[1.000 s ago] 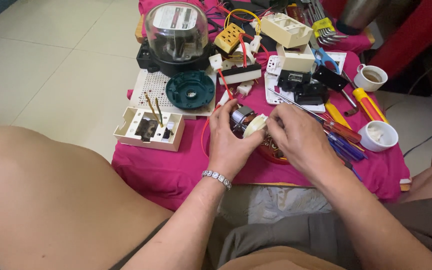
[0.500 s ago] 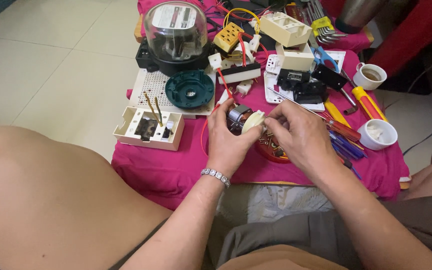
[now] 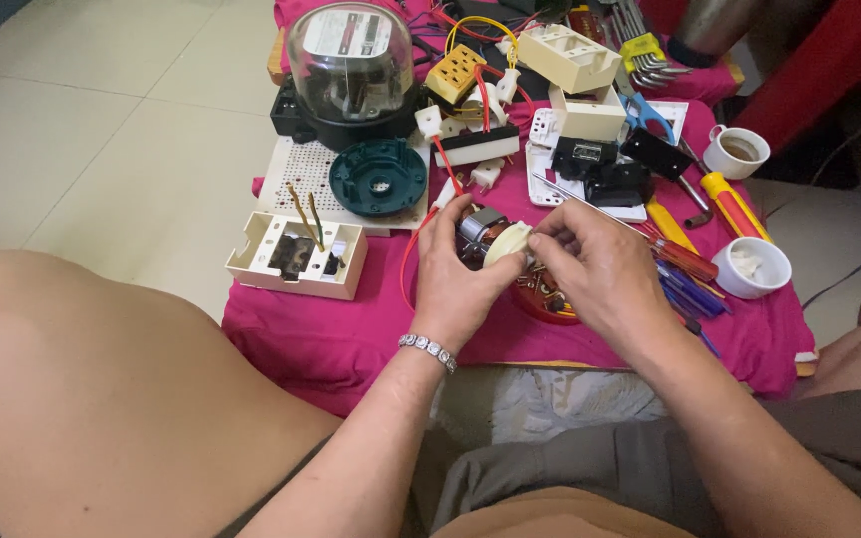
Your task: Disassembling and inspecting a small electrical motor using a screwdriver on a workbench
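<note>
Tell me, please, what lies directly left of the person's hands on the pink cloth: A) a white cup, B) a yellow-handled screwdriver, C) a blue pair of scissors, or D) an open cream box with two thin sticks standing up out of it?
D: the open cream box with the upright sticks sits on the pink cloth just left of the left hand, while the cups, scissors and screwdriver all lie to the right.

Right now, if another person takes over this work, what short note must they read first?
Left hand: holds the small motor above the pink cloth.
Right hand: fingertips pinch at the motor's cream end cap.
Nearby: red dish of small parts under the hands, open cream box to the left, screwdrivers to the right.
Done: motor picked up.
Left: the cap is not yet clearly seated or off; cannot tell which.
</note>
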